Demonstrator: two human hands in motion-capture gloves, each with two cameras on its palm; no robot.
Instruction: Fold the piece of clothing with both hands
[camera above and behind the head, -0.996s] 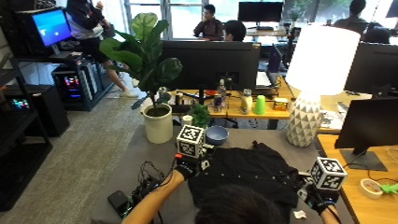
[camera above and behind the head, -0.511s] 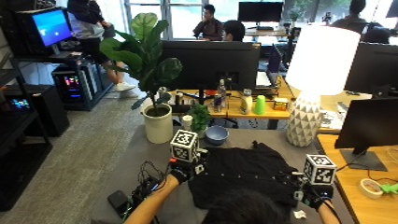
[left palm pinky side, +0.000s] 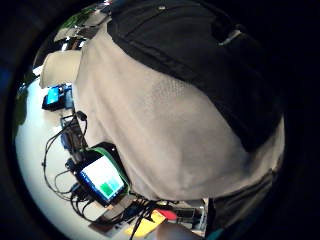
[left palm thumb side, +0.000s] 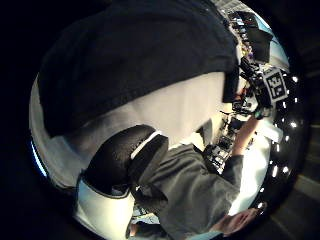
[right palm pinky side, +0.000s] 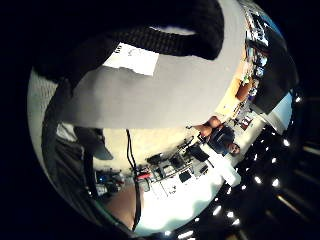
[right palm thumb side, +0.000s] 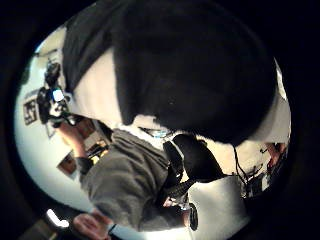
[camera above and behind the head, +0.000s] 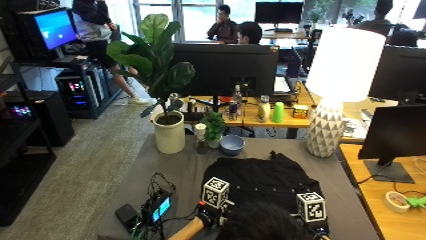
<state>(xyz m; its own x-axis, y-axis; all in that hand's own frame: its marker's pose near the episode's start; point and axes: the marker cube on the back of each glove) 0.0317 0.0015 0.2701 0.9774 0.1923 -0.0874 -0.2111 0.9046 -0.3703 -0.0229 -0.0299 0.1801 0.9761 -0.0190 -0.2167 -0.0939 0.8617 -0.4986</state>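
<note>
Outside view: black garment (camera above and behind the head: 263, 182) is lying spread on the grey table (camera above and behind the head: 160, 167), in front of my head. My left hand (camera above and behind the head: 208, 216) is sitting at the garment's near left edge, my right hand (camera above and behind the head: 318, 227) at its near right edge; my head is hiding the fingers of both, so I cannot tell how far either is open or whether it is gripping cloth. Palm views: dark cloth (left palm thumb side: 135, 55) is filling much of each, lying close under both palms. Blue bowl (camera above and behind the head: 231, 144), potted plant (camera above and behind the head: 168, 131) and white lamp (camera above and behind the head: 327, 127) are standing beyond the garment.
</note>
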